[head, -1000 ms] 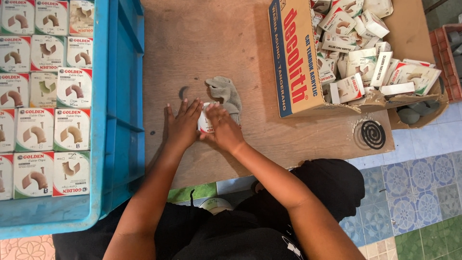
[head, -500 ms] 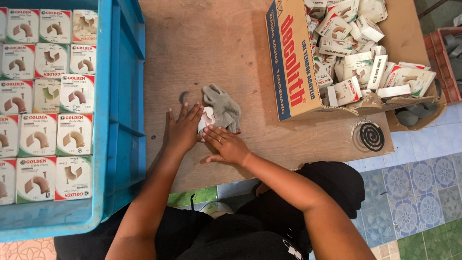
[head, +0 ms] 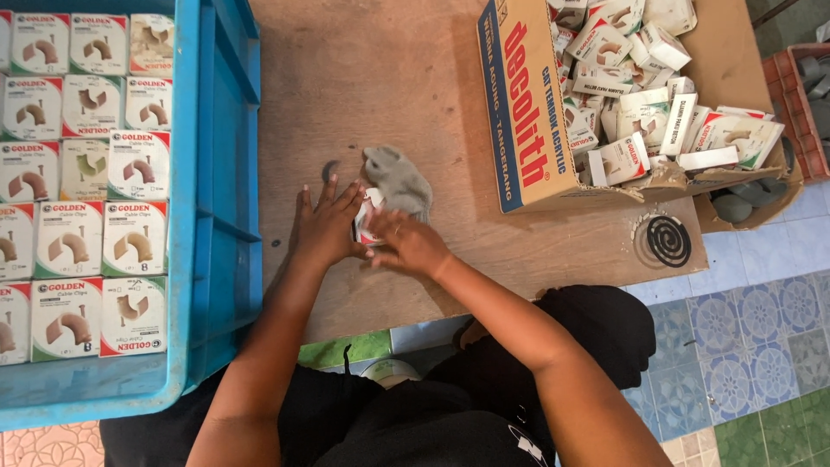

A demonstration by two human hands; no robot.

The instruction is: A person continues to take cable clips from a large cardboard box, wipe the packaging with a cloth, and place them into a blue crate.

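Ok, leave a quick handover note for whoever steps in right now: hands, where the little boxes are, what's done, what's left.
Left hand: flat on the wooden table, fingers against the small white box.
Right hand: pressing the same box from the other side.
Grey cloth lies just behind the box.
Done: rows of small boxes stand packed in the blue crate.
Left: the box in hand is not in the crate, and a loose heap of boxes waits in the cardboard carton.
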